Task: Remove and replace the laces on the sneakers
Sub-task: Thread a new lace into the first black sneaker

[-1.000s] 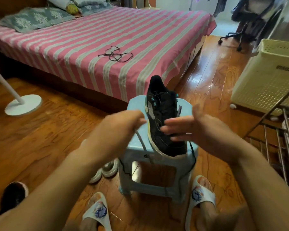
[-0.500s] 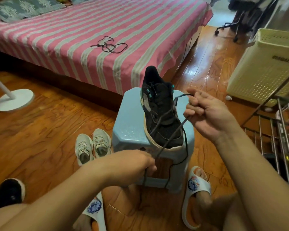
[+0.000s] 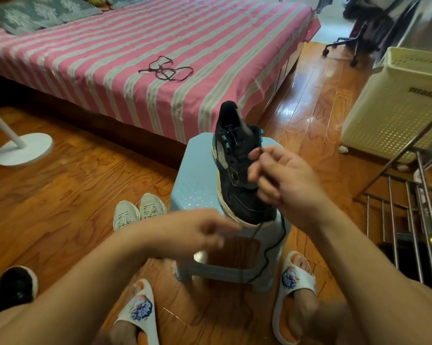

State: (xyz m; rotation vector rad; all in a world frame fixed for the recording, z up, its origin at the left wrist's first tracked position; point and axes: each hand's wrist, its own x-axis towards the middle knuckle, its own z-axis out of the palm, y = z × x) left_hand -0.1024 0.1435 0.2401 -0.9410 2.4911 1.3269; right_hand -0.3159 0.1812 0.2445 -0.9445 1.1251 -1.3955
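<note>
One black sneaker [image 3: 237, 168] on blue stool [image 3: 197, 180], toe toward wearer, raised for reach. Right hand [image 3: 287, 178] at sneaker's 3 o'clock, fingers curled, pinching dark lace [image 3: 272, 250] near eyelets, likely to feed it; slack hangs at 6 o'clock. Left hand [image 3: 197, 227] at 7 o'clock, blurred; grip cannot be told. Spare lace [image 3: 167, 69] on bed [image 3: 85, 58], 11 o'clock, parked clear.

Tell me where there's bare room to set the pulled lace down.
Bare room: stool top left of the black sneaker; bedspread left of the loose black lace. Crowded: stool front, where left hand, right hand and dangling lace meet.
</note>
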